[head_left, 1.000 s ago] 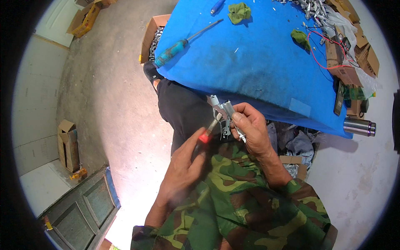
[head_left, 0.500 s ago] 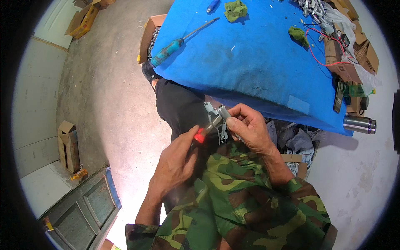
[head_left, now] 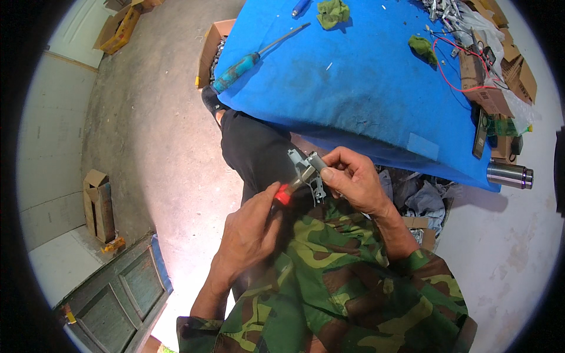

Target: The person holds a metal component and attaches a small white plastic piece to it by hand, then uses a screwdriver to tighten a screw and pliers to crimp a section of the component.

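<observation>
Over my lap, my left hand [head_left: 253,226] is closed around a red-handled screwdriver [head_left: 283,195]. Its short metal shaft points up and right, toward a small grey metal cylinder [head_left: 318,162]. My right hand [head_left: 356,179] pinches that cylinder between thumb and fingers. A thin silver bracket [head_left: 294,157] with cut-outs lies against the cylinder's left side and reaches down below it. Whether bracket and cylinder are joined I cannot tell. The screwdriver's tip meets the metal parts, but the exact contact is hidden.
On the blue-covered table [head_left: 365,76] lie a teal-handled screwdriver [head_left: 238,70], green rags [head_left: 333,14] and a red wire [head_left: 436,65]. A steel flask [head_left: 509,175] lies at the right corner. Metal parts [head_left: 441,12] are heaped far right. A carton [head_left: 212,50] stands beyond the table's left edge.
Both hands keep their hold on the screwdriver and the metal parts. The bracket has tilted slightly; otherwise little differs.
</observation>
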`<state>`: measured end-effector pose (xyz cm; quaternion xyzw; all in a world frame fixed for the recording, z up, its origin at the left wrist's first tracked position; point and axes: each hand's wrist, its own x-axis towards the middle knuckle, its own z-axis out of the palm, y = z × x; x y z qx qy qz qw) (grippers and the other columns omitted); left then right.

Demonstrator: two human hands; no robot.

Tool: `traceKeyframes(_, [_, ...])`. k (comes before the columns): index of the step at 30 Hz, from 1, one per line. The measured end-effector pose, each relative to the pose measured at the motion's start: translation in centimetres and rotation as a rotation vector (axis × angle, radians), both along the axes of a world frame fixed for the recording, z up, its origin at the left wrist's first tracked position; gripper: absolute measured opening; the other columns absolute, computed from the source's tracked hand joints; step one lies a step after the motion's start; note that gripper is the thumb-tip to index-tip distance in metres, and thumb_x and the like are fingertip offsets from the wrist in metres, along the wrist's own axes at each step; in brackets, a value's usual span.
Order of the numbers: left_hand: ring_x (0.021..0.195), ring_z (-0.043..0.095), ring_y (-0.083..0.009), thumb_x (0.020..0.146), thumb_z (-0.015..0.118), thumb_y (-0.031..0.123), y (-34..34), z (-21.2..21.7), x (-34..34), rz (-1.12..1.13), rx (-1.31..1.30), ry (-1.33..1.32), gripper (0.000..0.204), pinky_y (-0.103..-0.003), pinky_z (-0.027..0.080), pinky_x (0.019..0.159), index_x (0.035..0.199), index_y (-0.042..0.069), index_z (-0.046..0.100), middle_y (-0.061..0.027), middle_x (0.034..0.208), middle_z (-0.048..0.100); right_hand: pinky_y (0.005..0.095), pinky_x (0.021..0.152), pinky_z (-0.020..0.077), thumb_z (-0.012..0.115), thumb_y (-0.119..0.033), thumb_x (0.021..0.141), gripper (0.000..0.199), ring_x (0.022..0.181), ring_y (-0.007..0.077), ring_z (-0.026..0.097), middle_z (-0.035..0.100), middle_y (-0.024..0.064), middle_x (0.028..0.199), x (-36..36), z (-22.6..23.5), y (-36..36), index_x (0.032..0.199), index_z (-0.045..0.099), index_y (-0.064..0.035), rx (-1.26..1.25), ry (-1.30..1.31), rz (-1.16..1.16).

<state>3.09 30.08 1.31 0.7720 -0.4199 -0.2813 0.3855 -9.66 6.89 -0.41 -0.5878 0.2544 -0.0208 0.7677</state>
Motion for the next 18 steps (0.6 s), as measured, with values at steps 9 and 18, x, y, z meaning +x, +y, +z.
traceKeyframes(9, [0.114, 0.070, -0.0365, 0.094, 0.064, 0.003, 0.1, -1.1, -1.0, 0.069, 0.015, 0.062, 0.058, -0.040, 0.053, 0.099, 0.151, 0.003, 0.050, -0.0245, 0.128, 0.068, 0.0206, 0.060, 0.0432, 0.071, -0.013, 0.100, 0.023, 0.071, 0.0027, 0.055, 0.064, 0.0008, 0.089, -0.1, 0.1, 0.4, 0.115, 0.063, 0.0025, 0.044, -0.009, -0.080])
traceKeyframes(18, [0.119, 0.068, -0.0358, 0.097, 0.063, 0.008, 0.2, -0.2, -1.6, 0.115, 0.072, 0.164, 0.055, -0.040, 0.050, 0.104, 0.151, 0.002, 0.050, -0.0243, 0.131, 0.067, 0.0204, 0.059, 0.0431, 0.071, -0.013, 0.099, 0.023, 0.071, 0.0024, 0.055, 0.065, 0.0014, 0.091, -0.2, 0.1, 0.0, 0.115, 0.063, 0.0022, 0.056, -0.014, -0.074])
